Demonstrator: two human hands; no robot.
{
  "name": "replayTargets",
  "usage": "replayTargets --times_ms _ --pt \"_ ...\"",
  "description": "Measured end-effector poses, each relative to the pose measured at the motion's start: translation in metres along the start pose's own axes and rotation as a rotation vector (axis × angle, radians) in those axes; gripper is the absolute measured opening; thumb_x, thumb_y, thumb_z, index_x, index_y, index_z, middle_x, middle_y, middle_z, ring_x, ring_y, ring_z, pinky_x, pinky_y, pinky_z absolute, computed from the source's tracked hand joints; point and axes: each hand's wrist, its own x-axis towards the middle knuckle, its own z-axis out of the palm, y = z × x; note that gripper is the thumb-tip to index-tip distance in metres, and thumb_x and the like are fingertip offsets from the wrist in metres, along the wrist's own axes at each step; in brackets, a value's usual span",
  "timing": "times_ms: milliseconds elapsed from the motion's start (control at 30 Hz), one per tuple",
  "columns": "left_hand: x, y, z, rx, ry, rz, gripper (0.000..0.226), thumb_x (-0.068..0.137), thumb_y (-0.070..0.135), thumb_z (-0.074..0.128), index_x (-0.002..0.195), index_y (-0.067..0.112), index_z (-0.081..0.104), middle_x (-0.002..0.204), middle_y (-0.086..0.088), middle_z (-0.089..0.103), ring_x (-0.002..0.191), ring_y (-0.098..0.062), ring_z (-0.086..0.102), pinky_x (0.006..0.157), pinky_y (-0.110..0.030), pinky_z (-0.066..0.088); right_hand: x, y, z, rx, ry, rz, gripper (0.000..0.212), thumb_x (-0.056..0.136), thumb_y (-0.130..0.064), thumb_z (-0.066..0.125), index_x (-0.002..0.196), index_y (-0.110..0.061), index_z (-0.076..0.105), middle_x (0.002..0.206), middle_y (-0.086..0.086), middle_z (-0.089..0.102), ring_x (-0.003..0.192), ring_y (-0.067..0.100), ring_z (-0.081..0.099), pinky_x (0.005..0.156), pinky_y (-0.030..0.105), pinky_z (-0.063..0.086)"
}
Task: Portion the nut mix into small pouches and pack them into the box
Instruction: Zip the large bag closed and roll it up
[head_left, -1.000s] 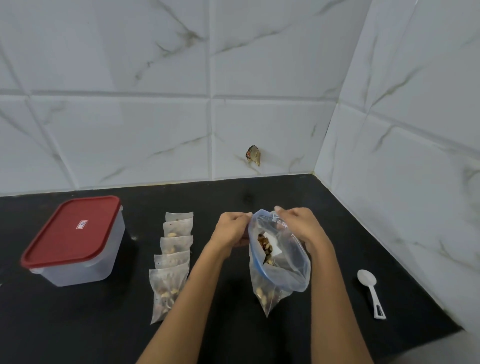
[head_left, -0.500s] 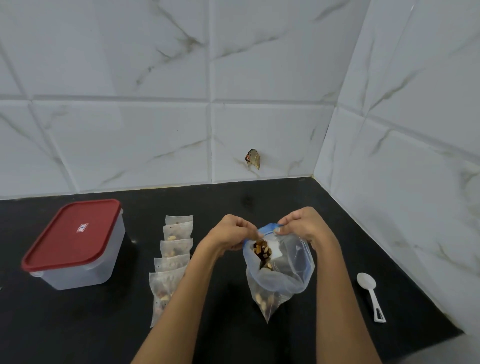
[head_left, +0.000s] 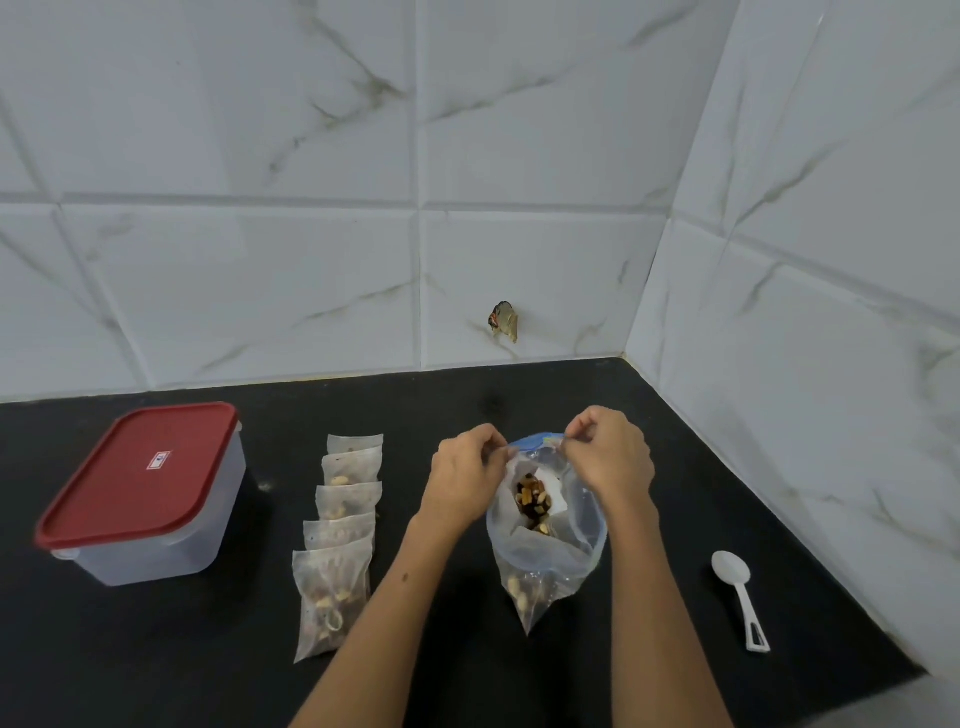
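I see the box (head_left: 140, 491), lid on, far left of the nut bag (head_left: 545, 525); pouches (head_left: 340, 530) lie between. My left hand (head_left: 465, 475) and right hand (head_left: 610, 457) pinch the bag's zip, which runs left-right.

Home kitchen corner. Black stone counter (head_left: 156, 665) meets two walls of white marble-look tiles (head_left: 260, 280) with grey veins. Food things lie on counter: clear plastic food box (head_left: 156, 540) with red lid (head_left: 137, 470), row of small pouches (head_left: 340, 530) with nuts inside, big zip bag of nut mix (head_left: 545, 530), white plastic spoon (head_left: 737, 592). Small hole or broken spot in wall tile (head_left: 503, 321) near corner.
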Motion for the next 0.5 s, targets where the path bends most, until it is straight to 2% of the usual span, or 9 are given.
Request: replayTargets --times_ms 100,200,233,367,433,500 --pt "0.000 0.004 0.005 -0.193 -0.086 -0.130 0.014 0.095 0.031 0.058 0.094 0.017 0.059 0.096 -0.002 0.067 0.085 -0.011 0.065 0.069 -0.021 0.053 -0.004 -0.001 0.008 -0.027 0.026 -0.080 0.007 0.091 -0.021 0.059 0.095 -0.023 0.054 0.095 -0.002 0.062 0.082 0.015 0.055 0.071 0.031 0.045" --pt "-0.001 0.006 0.003 -0.366 -0.150 -0.288 0.028 0.093 0.042 0.058 0.096 0.015 0.061 0.096 -0.006 0.069 0.088 -0.019 0.068 0.077 -0.041 0.060 -0.008 0.003 0.004 0.251 -0.082 -0.026 0.037 0.085 -0.033 0.067 0.115 -0.021 0.049 0.102 -0.004 0.059 0.093 0.014 0.057 0.080 0.030 0.047" --pt "-0.003 0.007 0.000 -0.399 -0.164 -0.329 0.029 0.093 0.041 0.058 0.097 0.013 0.061 0.096 -0.007 0.069 0.088 -0.021 0.069 0.077 -0.042 0.060 -0.008 0.007 0.000 0.334 -0.120 0.033 0.044 0.083 -0.039 0.068 0.119 -0.021 0.049 0.105 -0.004 0.058 0.096 0.014 0.056 0.082 0.031 0.046" --pt "-0.014 0.008 -0.007 -0.495 -0.249 -0.480 0.030 0.096 0.037 0.055 0.099 0.009 0.064 0.091 -0.007 0.070 0.080 -0.018 0.069 0.071 -0.033 0.060 -0.017 0.031 -0.018 0.294 -0.333 0.315 0.051 0.089 -0.056 0.049 0.112 -0.011 0.057 0.107 0.007 0.062 0.095 0.022 0.060 0.082 0.039 0.051" --pt "-0.019 0.009 -0.008 -0.493 -0.293 -0.561 0.032 0.097 0.038 0.053 0.098 0.009 0.066 0.086 -0.005 0.070 0.074 -0.015 0.066 0.067 -0.029 0.057 -0.025 0.038 -0.023 0.389 -0.474 0.434 0.046 0.094 -0.050 0.045 0.111 -0.009 0.059 0.103 0.012 0.066 0.093 0.026 0.064 0.075 0.040 0.055" --pt "-0.020 0.008 -0.010 -0.532 -0.316 -0.621 0.031 0.096 0.037 0.055 0.093 0.008 0.067 0.081 -0.004 0.067 0.070 -0.014 0.063 0.068 -0.029 0.055 -0.032 0.044 -0.027 0.533 -0.525 0.441 0.036 0.096 -0.040 0.048 0.103 -0.008 0.064 0.097 0.013 0.069 0.089 0.025 0.066 0.067 0.036 0.054"
